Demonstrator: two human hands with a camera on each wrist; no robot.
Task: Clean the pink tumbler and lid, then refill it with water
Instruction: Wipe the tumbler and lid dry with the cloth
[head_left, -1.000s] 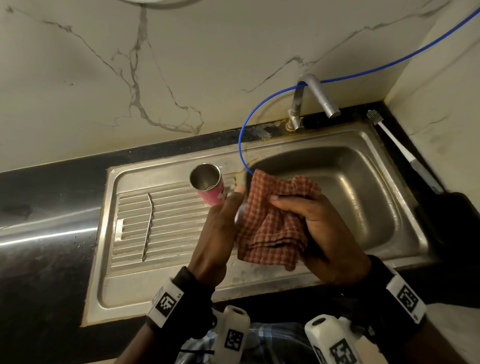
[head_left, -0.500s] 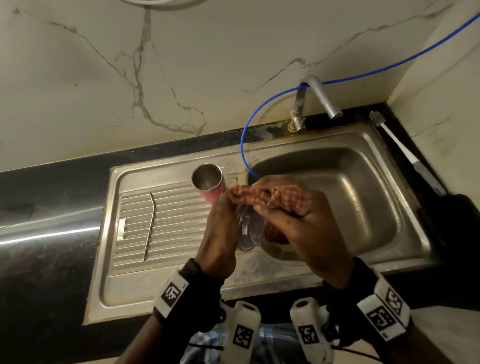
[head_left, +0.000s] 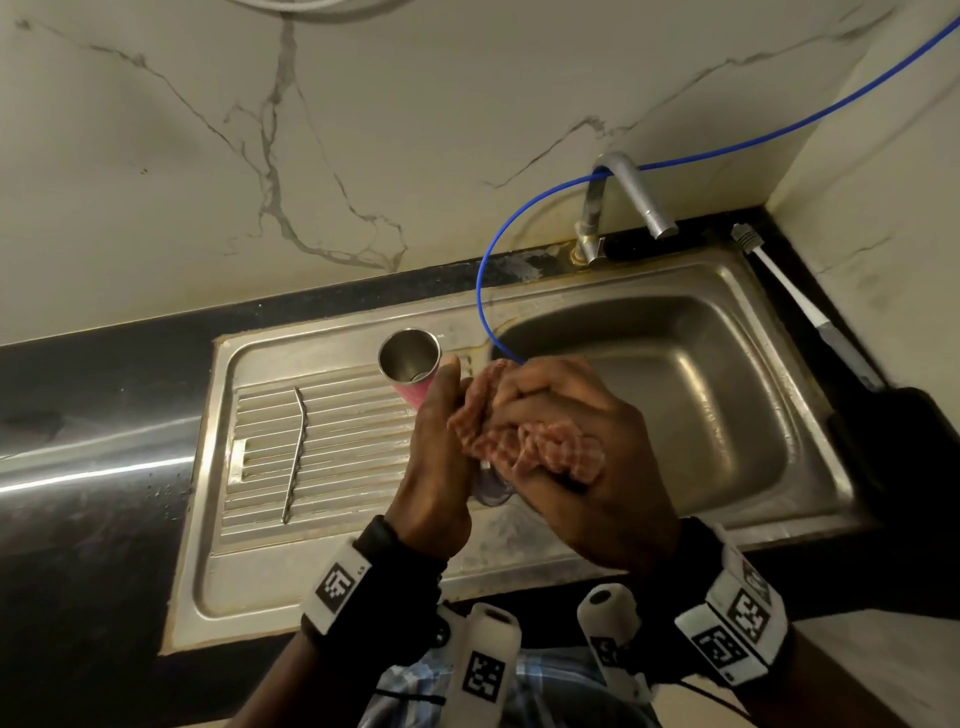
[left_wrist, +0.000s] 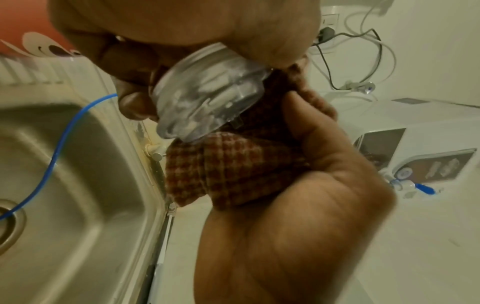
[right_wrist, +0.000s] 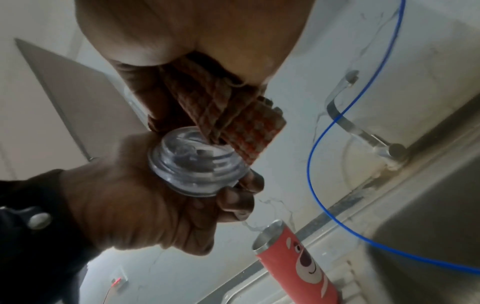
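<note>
Since a second ago, cloth (head_left: 524, 441) bunched from a spread sheet and brought against the clear lid (left_wrist: 207, 90), hands closed together over the sink (head_left: 675, 395). Left hand (head_left: 431, 467) gripping the lid, fingers curled round its rim. Right hand (head_left: 587, 452) clutching the folded cloth, fingers wrapped tight, pressing it into the lid's hollow. Tumbler (head_left: 410, 364) standing open and upright on the drainboard, just behind the left thumb. Step in hand, apparently: wiping the lid. Next likely calls for turning the lid to wipe all round, then setting the cloth aside before filling at the tap (head_left: 628, 202). No readable writing or brand; only a cartoon bear face on the tumbler, seen from the right wrist.
</note>
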